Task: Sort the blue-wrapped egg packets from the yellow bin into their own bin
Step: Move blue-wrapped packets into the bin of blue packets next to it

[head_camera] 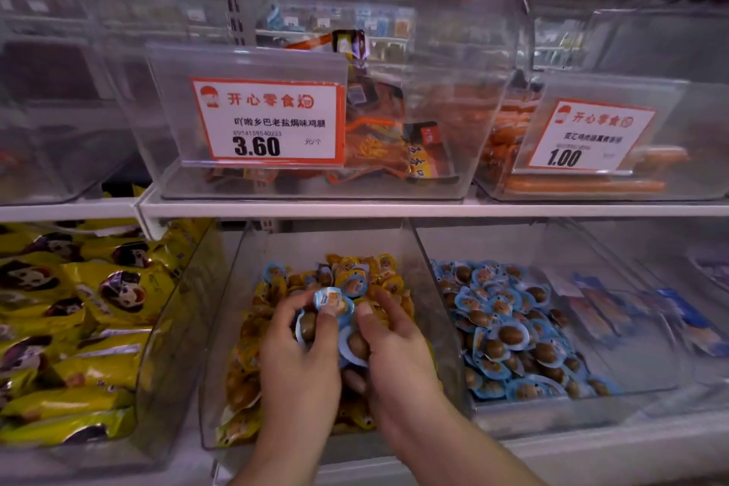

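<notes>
Head view, the only one supplied: both hands are down inside the middle clear bin (236,327) on the lower shelf (591,442), the bin filled with yellow-wrapped egg packets (244,379). The left hand (300,351) has its fingers curled round one blue-wrapped egg packet (305,324), with a second blue packet (329,298) pinched up near its fingertips. The right hand (394,347) is likewise closed, thumb and fingers curled about another blue packet (357,345). The two hands sit close together, nearly touching, over the centre of the yellow stock; this reads as gathering several strays into one handful so that a single carry serves, rather than moving them singly. At least one further blue packet (272,271) lies among the yellow ones toward the back left of the bin, and more appear to sit near the back centre, though those are too small to count. The destination, the bin of blue packets (513,327), stands just beside on the right, sharing the dividing wall, and is already well filled. In my judgement the sorting is part done, with strays outstanding. Risk noted: the packets look slick and rounded, and a full hand may drop one back among the yellow. On the upper shelf stand a bin with a 3.60 price card (268,120) and another with a 1.00 card (587,136); yellow snack bags (79,327) fill the lower left bin.
</notes>
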